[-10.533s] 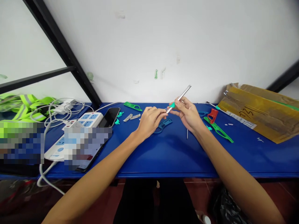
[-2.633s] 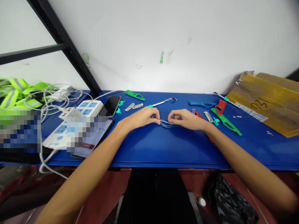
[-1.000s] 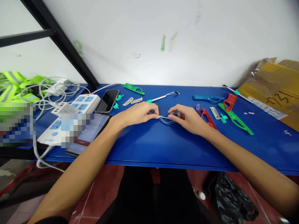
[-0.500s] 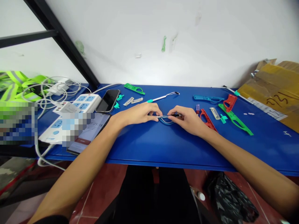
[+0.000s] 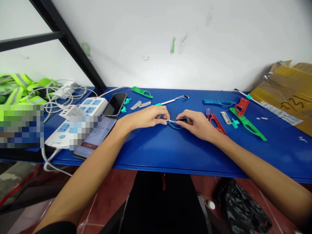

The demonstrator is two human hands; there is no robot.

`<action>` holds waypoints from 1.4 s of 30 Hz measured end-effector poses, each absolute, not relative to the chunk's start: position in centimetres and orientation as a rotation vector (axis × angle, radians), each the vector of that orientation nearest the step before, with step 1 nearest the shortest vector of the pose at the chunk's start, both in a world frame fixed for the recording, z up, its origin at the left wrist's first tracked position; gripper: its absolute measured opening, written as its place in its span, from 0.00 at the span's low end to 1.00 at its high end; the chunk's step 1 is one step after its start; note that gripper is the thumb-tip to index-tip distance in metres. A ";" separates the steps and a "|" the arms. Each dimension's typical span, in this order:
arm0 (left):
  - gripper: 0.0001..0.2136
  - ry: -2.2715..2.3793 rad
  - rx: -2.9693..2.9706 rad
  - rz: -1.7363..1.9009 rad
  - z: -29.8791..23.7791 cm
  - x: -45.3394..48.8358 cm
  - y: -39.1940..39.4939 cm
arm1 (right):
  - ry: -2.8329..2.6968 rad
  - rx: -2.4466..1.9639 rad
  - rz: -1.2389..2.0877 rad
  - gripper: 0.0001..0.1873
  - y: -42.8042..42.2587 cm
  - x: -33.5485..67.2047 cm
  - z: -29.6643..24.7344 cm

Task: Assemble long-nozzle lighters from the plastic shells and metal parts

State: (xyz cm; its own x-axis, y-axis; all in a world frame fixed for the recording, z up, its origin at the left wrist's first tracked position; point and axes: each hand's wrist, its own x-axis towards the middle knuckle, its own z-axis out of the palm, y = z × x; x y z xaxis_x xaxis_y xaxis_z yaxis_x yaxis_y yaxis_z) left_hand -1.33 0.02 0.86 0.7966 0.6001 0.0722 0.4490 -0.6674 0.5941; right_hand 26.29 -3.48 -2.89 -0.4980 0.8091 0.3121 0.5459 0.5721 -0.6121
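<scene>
My left hand (image 5: 154, 117) pinches the thin white wires (image 5: 172, 121) between thumb and fingertips. Opposite it, my right hand (image 5: 195, 124) is closed on the same wires near a small black part (image 5: 183, 120), which pokes out among its fingers. Under the wires, between both hands, lies a blue plastic piece (image 5: 175, 126), partly covered. Beyond my left hand rests a white rod with a teal end (image 5: 168, 102), with wires running to a black tip. A red plastic piece (image 5: 216, 123) and a purple-handled screwdriver (image 5: 207, 112) lie right of my right hand.
On the right are a blue frame (image 5: 218, 103), a green frame (image 5: 251, 126), a clear part (image 5: 226, 118) and a cardboard box (image 5: 285, 94). Leftward stand a power strip (image 5: 95, 103), two phones, including a black one (image 5: 115, 104), and tangled white cables (image 5: 51, 97). The wall (image 5: 156, 74) rises behind.
The wires between my fingers have shifted, and the loose loop below them shows less. Both hands stay nearly in place. The whole view has moved slightly.
</scene>
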 end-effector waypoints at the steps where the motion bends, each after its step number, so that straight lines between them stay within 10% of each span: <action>1: 0.08 0.772 2.426 0.355 0.8 -1.4 0.2 | -2.229 -1.074 0.592 0.11 -3.5 26.3 -2.9; 42: 0.05 0.822 2.535 0.379 0.8 -0.7 -0.4 | -2.217 -1.135 0.546 0.07 -3.5 26.2 -3.5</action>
